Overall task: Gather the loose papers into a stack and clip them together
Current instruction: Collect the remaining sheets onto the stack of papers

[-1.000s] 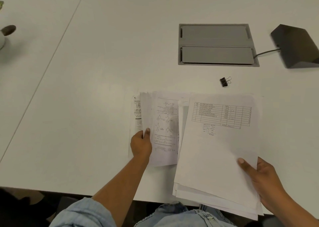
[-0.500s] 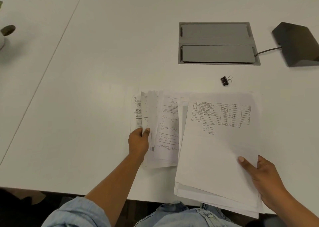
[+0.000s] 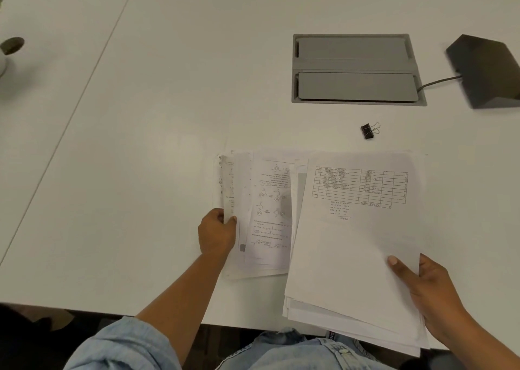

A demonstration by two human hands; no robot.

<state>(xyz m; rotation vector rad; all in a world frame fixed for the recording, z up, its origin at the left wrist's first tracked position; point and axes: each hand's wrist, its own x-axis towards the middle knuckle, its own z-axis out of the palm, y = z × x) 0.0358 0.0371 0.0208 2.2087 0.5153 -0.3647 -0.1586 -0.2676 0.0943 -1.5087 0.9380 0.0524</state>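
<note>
Two groups of papers lie at the near edge of the white table (image 3: 168, 116). My right hand (image 3: 425, 293) grips the bigger stack (image 3: 351, 251) at its lower right corner; its top sheet shows a printed table, and its near end hangs over the table edge. My left hand (image 3: 218, 233) pinches the left edge of the smaller pile (image 3: 267, 215), lifting several sheets printed with chemistry diagrams; the pile's right side is tucked under the big stack. A small black binder clip (image 3: 368, 131) lies on the table just beyond the papers, untouched.
A grey recessed cable hatch (image 3: 354, 68) sits in the table behind the clip. A dark wedge-shaped device (image 3: 486, 68) with a cable stands at the far right. A white object with a dark top (image 3: 8, 52) is at the left edge. My lap in jeans is below.
My left hand has slid left along the smaller pile and curled its left edge upward. The right hand and its stack have barely moved.
</note>
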